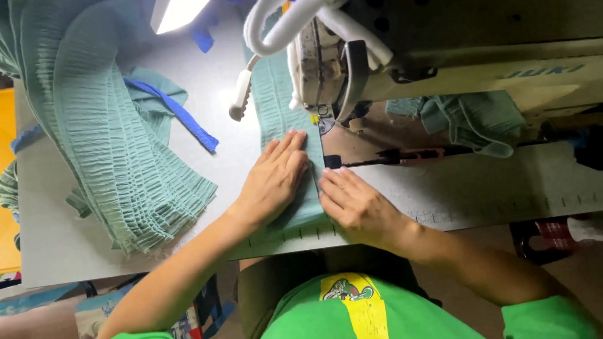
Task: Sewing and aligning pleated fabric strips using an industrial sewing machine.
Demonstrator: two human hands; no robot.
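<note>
The strip of green fabric (278,114) lies with its long axis running from the near edge of the table (135,117) straight away toward the sewing machine (351,67). The left hand (274,180) presses flat on it, fingers spread, gripping nothing. The right hand (357,204) lies flat beside the strip's right edge, equally near.

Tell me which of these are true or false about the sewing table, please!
1. Both hands lie flat on a strip of crinkled green fabric. True: left hand, right hand.
2. The pile of crinkled green strips sits right of the cream sewing machine. False: it lies to the left.
3. A blue ribbon lies beside the pile. True.
4. The person's shirt is red. False: it is green with a yellow stripe.
</note>
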